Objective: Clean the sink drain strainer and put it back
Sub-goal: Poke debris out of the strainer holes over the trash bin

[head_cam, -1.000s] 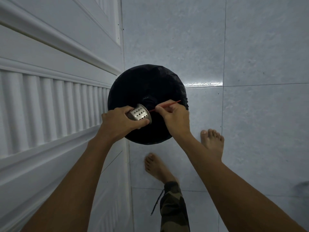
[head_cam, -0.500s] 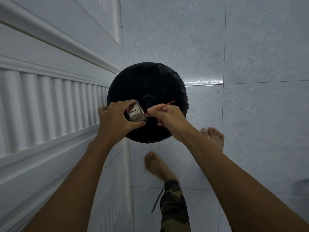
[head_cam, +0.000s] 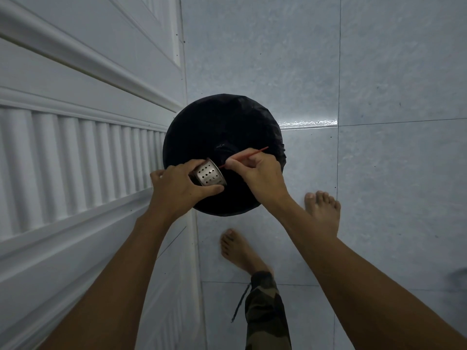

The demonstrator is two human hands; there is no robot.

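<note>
Since a second ago my right hand (head_cam: 257, 173) has gone in toward the strainer (head_cam: 209, 176) and drawn back a little; the stick's tip now sits just off its open mouth. My left hand (head_cam: 177, 188) has its fingers wrapped round the strainer, held on its side over the black-lined bin (head_cam: 222, 127). My right fingers pinch the thin red stick (head_cam: 249, 155), whose long axis points down-left at the mouth. I judge the scraping is unfinished.
</note>
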